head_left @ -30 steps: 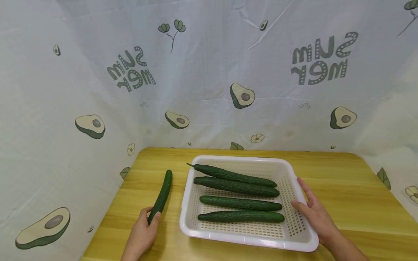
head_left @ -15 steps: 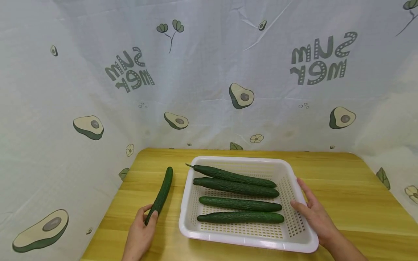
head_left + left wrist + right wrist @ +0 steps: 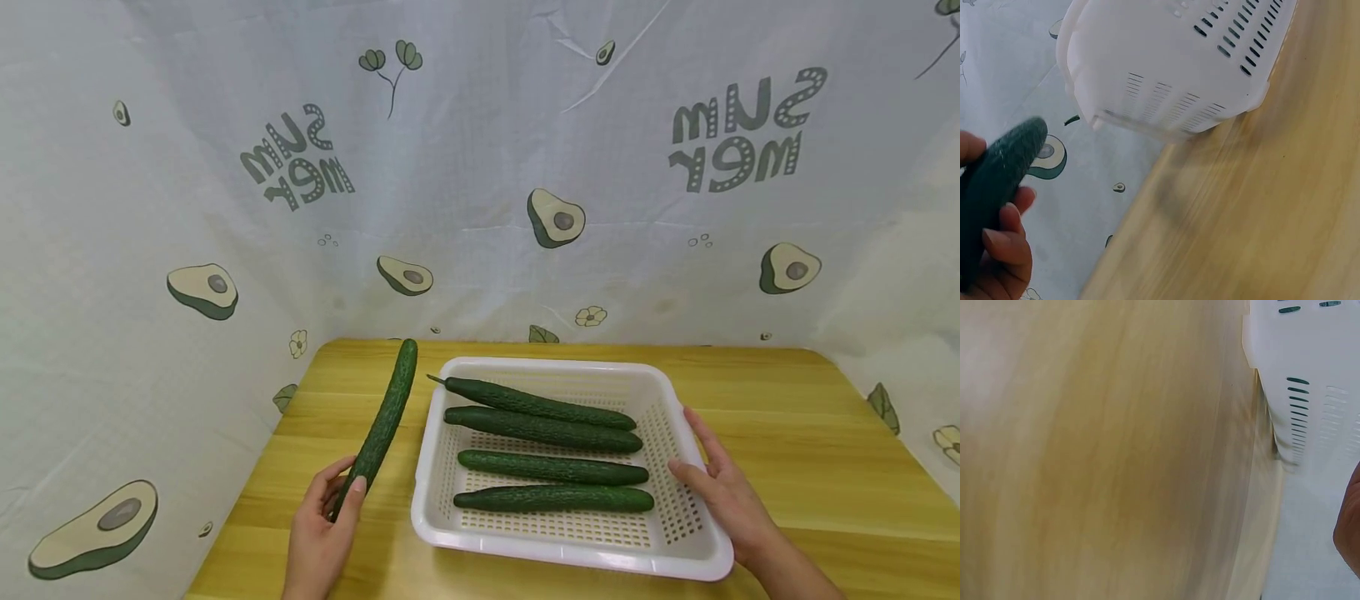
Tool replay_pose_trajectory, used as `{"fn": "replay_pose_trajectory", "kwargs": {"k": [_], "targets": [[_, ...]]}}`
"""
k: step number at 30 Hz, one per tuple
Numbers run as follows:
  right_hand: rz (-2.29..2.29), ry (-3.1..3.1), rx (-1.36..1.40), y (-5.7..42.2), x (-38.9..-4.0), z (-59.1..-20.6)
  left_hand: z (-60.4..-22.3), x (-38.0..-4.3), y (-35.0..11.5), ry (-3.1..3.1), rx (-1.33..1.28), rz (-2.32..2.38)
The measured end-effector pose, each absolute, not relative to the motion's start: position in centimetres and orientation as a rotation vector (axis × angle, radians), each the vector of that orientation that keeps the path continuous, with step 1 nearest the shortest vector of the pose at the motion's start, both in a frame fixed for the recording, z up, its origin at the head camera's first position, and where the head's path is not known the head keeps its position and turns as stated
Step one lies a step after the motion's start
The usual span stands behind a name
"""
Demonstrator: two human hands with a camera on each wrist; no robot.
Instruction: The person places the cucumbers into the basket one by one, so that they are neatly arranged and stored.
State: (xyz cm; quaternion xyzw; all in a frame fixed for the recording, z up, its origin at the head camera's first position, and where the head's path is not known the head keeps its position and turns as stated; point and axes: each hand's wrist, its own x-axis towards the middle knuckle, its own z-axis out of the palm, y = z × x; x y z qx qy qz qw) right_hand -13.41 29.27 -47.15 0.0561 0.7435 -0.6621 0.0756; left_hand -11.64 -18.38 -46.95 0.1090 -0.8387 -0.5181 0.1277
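My left hand (image 3: 322, 529) grips a long dark green cucumber (image 3: 386, 421) near its lower end, thumb on one side and fingers on the other. The cucumber tilts up and away, left of the white perforated basket (image 3: 570, 553). In the left wrist view the fingers curl round the cucumber (image 3: 1007, 165), apart from the basket wall (image 3: 1116, 62). At the basket's right side my right hand (image 3: 727, 504) holds the rim, thumb over the inside and fingers outside. Several cucumbers lie crosswise in the basket, among them a stemmed one (image 3: 540, 404) at the back.
The basket stands on a yellow wood-grain table (image 3: 787, 467). A pale curtain (image 3: 480, 167) printed with avocados hangs behind the table and along its sides. The stem of the rear cucumber pokes over the basket's left rim.
My left hand has raised the cucumber from the table, its far end swinging up and a little to the right. The right hand and the basket have stayed in place.
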Motion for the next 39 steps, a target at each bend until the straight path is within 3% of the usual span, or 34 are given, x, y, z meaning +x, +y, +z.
{"fn": "replay_pose_trajectory", "kwargs": {"k": [10, 18, 31, 39], "targets": [[-1.982, 2.244, 0.136, 29.3, -13.4, -46.9, -46.0, -10.7, -17.3, -2.249, 0.117, -1.584], [-1.972, 2.262, 0.134, 29.3, -13.5, -46.6, -45.4, -10.6, -16.3, -2.209, -0.304, -1.639], [-1.971, 2.274, 0.114, 29.1, -13.4, -46.8, -45.5, -13.2, -13.3, -2.162, -0.951, -1.557], [-1.977, 2.279, 0.141, 29.0, -13.2, -47.1, -44.7, -14.2, -11.0, -2.312, -1.086, -1.444]]}}
